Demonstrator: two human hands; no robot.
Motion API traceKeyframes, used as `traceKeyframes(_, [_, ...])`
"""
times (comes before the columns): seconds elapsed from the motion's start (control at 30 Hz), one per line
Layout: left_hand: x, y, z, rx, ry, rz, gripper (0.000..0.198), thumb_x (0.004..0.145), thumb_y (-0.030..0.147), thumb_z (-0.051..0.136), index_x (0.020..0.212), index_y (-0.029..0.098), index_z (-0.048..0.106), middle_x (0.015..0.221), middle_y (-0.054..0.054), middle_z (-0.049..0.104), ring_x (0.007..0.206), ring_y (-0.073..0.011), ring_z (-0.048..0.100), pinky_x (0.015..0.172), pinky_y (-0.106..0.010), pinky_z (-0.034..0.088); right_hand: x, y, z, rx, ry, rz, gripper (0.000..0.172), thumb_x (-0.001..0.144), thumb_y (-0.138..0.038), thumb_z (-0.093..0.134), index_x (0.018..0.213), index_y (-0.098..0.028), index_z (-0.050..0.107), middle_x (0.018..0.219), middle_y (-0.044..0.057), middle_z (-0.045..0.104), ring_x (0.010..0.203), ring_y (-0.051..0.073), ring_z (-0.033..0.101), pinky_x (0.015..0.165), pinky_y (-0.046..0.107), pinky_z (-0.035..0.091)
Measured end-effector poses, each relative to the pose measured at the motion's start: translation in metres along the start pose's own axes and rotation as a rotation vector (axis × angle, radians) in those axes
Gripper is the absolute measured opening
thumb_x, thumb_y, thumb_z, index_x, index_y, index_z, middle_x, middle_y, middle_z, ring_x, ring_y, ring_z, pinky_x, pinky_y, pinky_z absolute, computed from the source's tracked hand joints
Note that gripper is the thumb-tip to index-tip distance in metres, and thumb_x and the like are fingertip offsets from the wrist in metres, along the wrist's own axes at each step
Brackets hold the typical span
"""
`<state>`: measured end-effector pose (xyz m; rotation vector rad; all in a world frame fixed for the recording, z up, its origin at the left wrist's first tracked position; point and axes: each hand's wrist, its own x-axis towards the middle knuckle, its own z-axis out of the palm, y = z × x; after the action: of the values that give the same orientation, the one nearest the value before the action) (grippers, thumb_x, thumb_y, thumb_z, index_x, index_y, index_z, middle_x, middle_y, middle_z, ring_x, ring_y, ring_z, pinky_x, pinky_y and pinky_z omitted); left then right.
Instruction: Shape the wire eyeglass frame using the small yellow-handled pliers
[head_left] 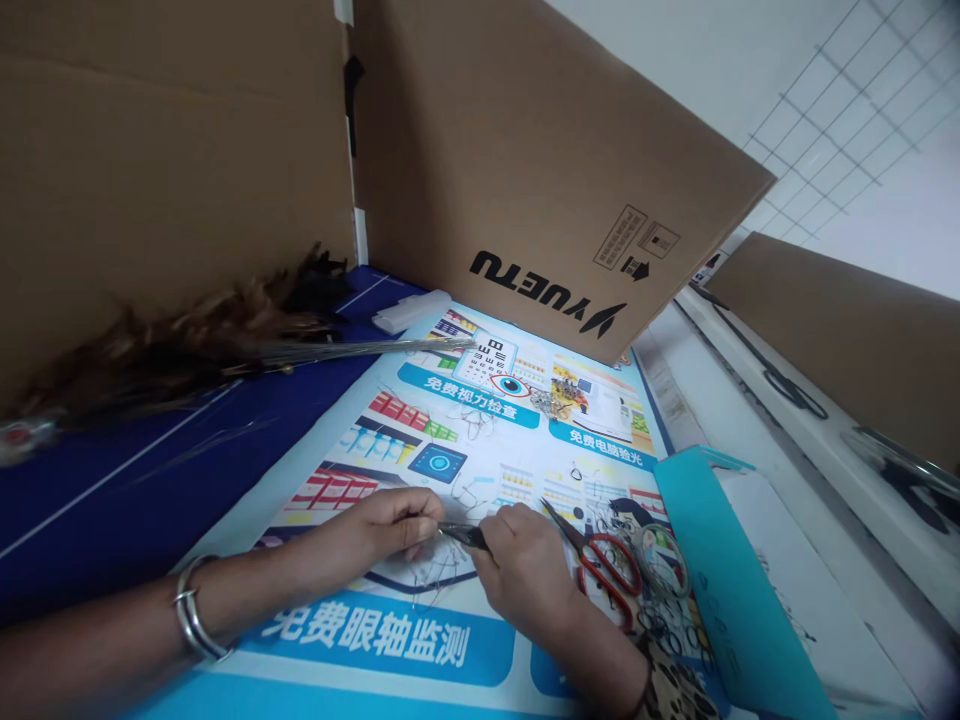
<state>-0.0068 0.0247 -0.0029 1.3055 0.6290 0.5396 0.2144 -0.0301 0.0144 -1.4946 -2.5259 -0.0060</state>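
My right hand (529, 560) is wrapped round dark-handled pliers (466, 536), whose jaws point left. At their tip, the fingers of my left hand (405, 522) are pinched together; whatever is between them is too small to make out. Under and around the pliers lie thin bent wire pieces (431, 578) on the printed sheet. Just right of my right hand rest scissors (609, 575) with red handles, blades slightly apart. Beside them are a coil of wire (664, 562) and a heap of metal rings (675, 625).
A turquoise box (739, 590) stands at the right. Brown feathers (180, 335) and long thin wires (360, 348) lie on the blue cloth (112, 510) at left. A white object (411, 311) sits at the back. Cardboard panels (525, 150) wall off the far side.
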Motion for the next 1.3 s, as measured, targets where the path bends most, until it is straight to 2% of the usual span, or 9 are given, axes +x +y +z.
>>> traceKeyframes(0.2, [0.003,0.001,-0.003,-0.003,0.068,-0.019,0.033,0.086,0.049,0.058,0.073,0.019,0.053,0.065,0.003,0.051,0.063,-0.0152,0.044,0.062,-0.028,0.033,0.001,0.015,-0.008,0.059,0.045,-0.017,0.01,0.088,-0.024,0.055,0.079,-0.018,0.058,0.081,0.006,0.06,0.079,0.021,0.051,0.068,0.033,0.038])
traceKeyframes(0.37, [0.003,-0.005,-0.005,0.009,0.111,-0.024,0.03,0.087,0.047,0.059,0.076,0.019,0.057,0.066,0.002,0.055,0.065,-0.0158,0.048,0.064,-0.028,0.036,-0.001,0.023,-0.004,0.142,0.064,0.051,0.01,0.089,-0.025,0.056,0.083,-0.018,0.059,0.084,0.007,0.06,0.081,0.021,0.051,0.072,0.033,0.039])
traceKeyframes(0.53, [0.003,-0.006,-0.003,-0.001,0.164,-0.038,0.028,0.088,0.045,0.06,0.078,0.019,0.058,0.065,0.002,0.056,0.063,-0.0151,0.049,0.062,-0.027,0.035,-0.002,0.024,-0.001,0.154,0.061,0.058,0.011,0.089,-0.026,0.056,0.083,-0.017,0.059,0.086,0.007,0.06,0.083,0.021,0.051,0.072,0.033,0.04])
traceKeyframes(0.7, [0.005,-0.005,0.001,-0.069,0.272,-0.034,0.03,0.084,0.048,0.063,0.078,0.019,0.056,0.062,0.003,0.057,0.061,-0.0157,0.052,0.061,-0.028,0.037,-0.004,0.019,-0.002,0.138,0.136,0.023,0.007,0.086,-0.02,0.052,0.084,-0.018,0.059,0.083,0.008,0.059,0.08,0.022,0.05,0.071,0.034,0.04])
traceKeyframes(0.9, [0.006,-0.004,0.004,-0.098,0.312,-0.042,0.034,0.082,0.051,0.065,0.075,0.019,0.055,0.06,0.003,0.058,0.059,-0.0157,0.052,0.06,-0.028,0.037,-0.004,0.005,0.001,0.302,0.324,-0.048,0.012,0.085,-0.016,0.051,0.093,-0.019,0.059,0.084,0.008,0.063,0.08,0.022,0.054,0.071,0.034,0.043])
traceKeyframes(1.03, [0.003,0.003,0.009,-0.179,0.325,-0.083,0.033,0.08,0.049,0.068,0.074,0.02,0.055,0.06,0.003,0.058,0.06,-0.0153,0.051,0.06,-0.027,0.037,-0.002,-0.003,0.005,0.472,0.341,0.07,0.004,0.086,-0.023,0.057,0.084,-0.02,0.058,0.078,0.005,0.061,0.074,0.019,0.056,0.065,0.03,0.044])
traceKeyframes(1.17, [-0.001,0.008,0.013,-0.281,0.294,-0.139,0.031,0.081,0.047,0.068,0.074,0.019,0.056,0.063,0.003,0.058,0.063,-0.0145,0.051,0.063,-0.027,0.038,0.001,-0.005,0.01,0.634,0.275,0.236,0.017,0.085,-0.028,0.061,0.071,-0.02,0.054,0.071,0.002,0.056,0.068,0.016,0.054,0.06,0.026,0.041])
traceKeyframes(1.3, [-0.002,0.008,0.014,-0.3,0.292,-0.144,0.027,0.081,0.043,0.069,0.077,0.018,0.058,0.066,0.002,0.06,0.063,-0.0134,0.051,0.063,-0.026,0.038,0.002,-0.005,0.009,0.741,0.247,0.279,0.021,0.085,-0.033,0.061,0.071,-0.019,0.057,0.069,0.001,0.054,0.066,0.015,0.051,0.059,0.025,0.039])
